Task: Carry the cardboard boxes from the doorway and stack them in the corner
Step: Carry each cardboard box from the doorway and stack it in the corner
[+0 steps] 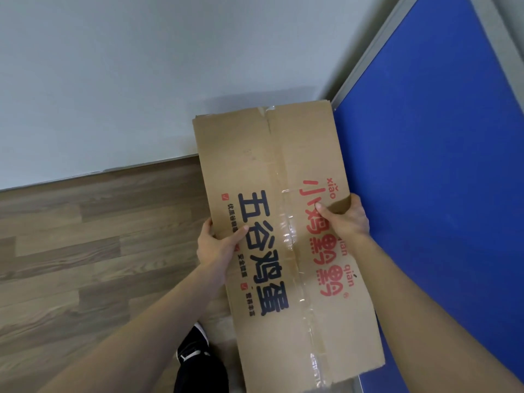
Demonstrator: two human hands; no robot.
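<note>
A flattened brown cardboard box (272, 165) with black and red Chinese print and clear tape along its middle seam is held out over the floor, its far end toward the room corner. My left hand (218, 245) grips its left edge, thumb on top. My right hand (344, 218) grips the right edge at a notch, thumb pressed on the printed face. What lies under the box is hidden.
A white wall (127, 80) meets a blue panel (439, 165) with a grey frame in the corner behind the box. Wood-pattern floor (85, 251) spreads to the left. My foot in a black shoe (194, 347) shows below the box.
</note>
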